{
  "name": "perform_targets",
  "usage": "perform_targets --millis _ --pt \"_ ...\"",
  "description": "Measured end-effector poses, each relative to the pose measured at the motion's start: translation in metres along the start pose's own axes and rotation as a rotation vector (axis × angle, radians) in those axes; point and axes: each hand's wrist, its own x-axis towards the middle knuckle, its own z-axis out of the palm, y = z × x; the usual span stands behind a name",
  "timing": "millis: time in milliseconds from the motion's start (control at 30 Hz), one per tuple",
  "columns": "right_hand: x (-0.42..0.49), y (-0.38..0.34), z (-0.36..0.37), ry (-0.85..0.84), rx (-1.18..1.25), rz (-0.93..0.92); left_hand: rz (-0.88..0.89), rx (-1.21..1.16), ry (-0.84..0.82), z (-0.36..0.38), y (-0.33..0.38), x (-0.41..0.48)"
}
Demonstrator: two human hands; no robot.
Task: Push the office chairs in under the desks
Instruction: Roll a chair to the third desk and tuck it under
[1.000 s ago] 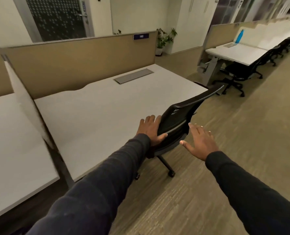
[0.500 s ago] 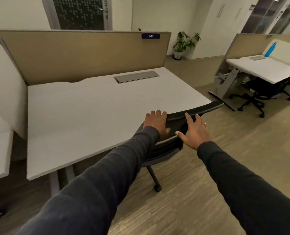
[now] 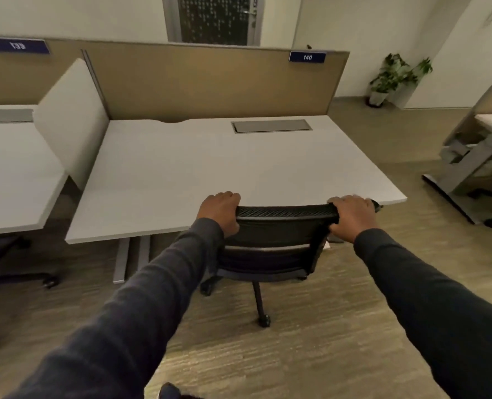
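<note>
At the near edge of the white counter (image 3: 210,168) stands the black office chair (image 3: 270,246), its backrest facing us and its top rail running left to right along the counter edge. We have our left hand (image 3: 220,213) curled over the rail's left end and our right hand (image 3: 353,216) curled over its right end, each grip wrapped tight on the rail. We cannot see the seat, which is hidden behind the backrest, and only one wheel leg shows clearly on the floor (image 3: 311,355). Far behind, a tan divider (image 3: 210,82) carries a blue tag reading 140 (image 3: 307,57). At the left, another counter (image 3: 11,174) is cut off by the frame.
</note>
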Motion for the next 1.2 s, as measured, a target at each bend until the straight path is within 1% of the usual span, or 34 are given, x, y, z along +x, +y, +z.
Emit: perform_targets --millis 133,300,433,700,967,1200 --pt "0.014 -0.005 -0.011 -0.039 -0.029 -0.179 -0.092 0.005 -0.013 -0.009 -0.009 -0.009" --pt "0.029 -0.014 -0.011 0.074 0.021 -0.297 -0.151 0.002 0.017 -0.017 -0.024 -0.019" --pt "0.043 -0.016 -0.008 0.13 0.052 -0.327 -0.161 0.016 0.031 -0.018 -0.026 -0.019" --pt "0.067 -0.03 -0.008 0.16 0.111 -0.381 -0.203 0.045 0.047 -0.024 -0.041 -0.007" --pt "0.09 -0.044 -0.008 0.171 0.124 -0.391 -0.228 0.07 0.043 -0.031 -0.057 0.013" --pt "0.104 -0.038 -0.01 0.135 0.12 -0.395 -0.205 0.094 0.037 -0.027 -0.056 0.031"
